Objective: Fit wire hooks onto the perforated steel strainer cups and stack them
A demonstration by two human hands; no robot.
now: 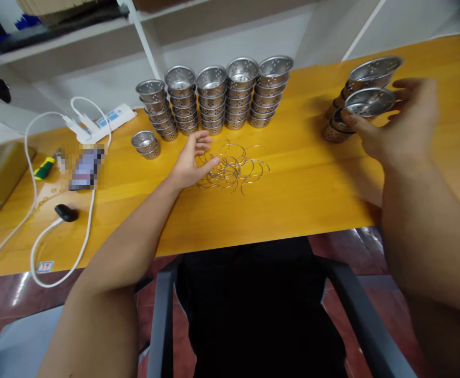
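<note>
At the right, my right hand (pixel 403 123) has its thumb and fingers around the rim of a perforated metal cup (pixel 367 102), the top one of a stack. Just behind it leans another stack of cups (pixel 375 72). My left hand (pixel 192 160) rests at the left edge of a loose pile of thin curved wires (pixel 233 168), fingers apart and holding nothing. Several tall stacks of the same cups (pixel 211 100) stand in a row behind the wires. A short stack of cups (pixel 145 144) sits left of that row.
On the left of the wooden table (pixel 285 205) are a white power strip (pixel 114 121) with cables, a blurred phone (pixel 87 169), a black mouse (pixel 66 212), a green and yellow object (pixel 44 168) and a cardboard box (pixel 7 178). Shelves rise behind.
</note>
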